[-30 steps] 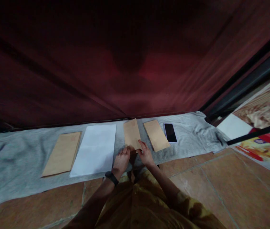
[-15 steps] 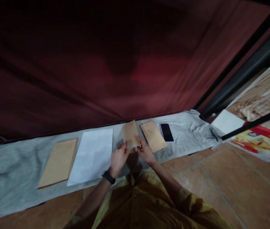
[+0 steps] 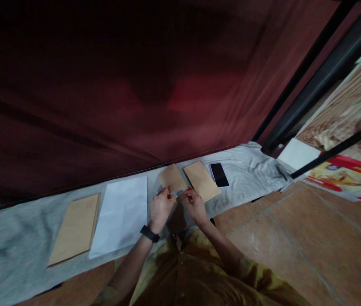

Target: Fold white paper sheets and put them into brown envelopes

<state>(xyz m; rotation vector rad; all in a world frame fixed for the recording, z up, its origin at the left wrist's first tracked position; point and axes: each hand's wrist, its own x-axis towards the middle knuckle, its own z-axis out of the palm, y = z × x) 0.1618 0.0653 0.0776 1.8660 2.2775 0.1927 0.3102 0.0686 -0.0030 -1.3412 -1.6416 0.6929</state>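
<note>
A small brown paper envelope [image 3: 172,178] is held near its lower edge, close to my body. My left hand [image 3: 162,207], with a black band on the wrist, pinches its left corner. At the right corner, the fingers of my right hand [image 3: 195,205] are closed on it. A whitish strip shows at the edge between my fingertips; whether it is paper inside or a flap, I cannot tell. Just right of the envelope lies a stack of brown envelopes [image 3: 201,180]. White paper sheets [image 3: 121,216] lie to the left of my left hand.
A larger brown envelope stack [image 3: 74,229] lies beyond the white sheets. On the right, a dark-screened phone [image 3: 219,174] rests on the grey cloth [image 3: 244,170]. A dark red curtain [image 3: 155,127] hangs behind. Black metal bars [image 3: 304,76] and a printed carton [image 3: 346,176] stand at right.
The small envelope has tilted, its top leaning further left, and lies lower. My right hand has turned, its fingertips now pinched nearer the lower edge. The view has shifted slightly.
</note>
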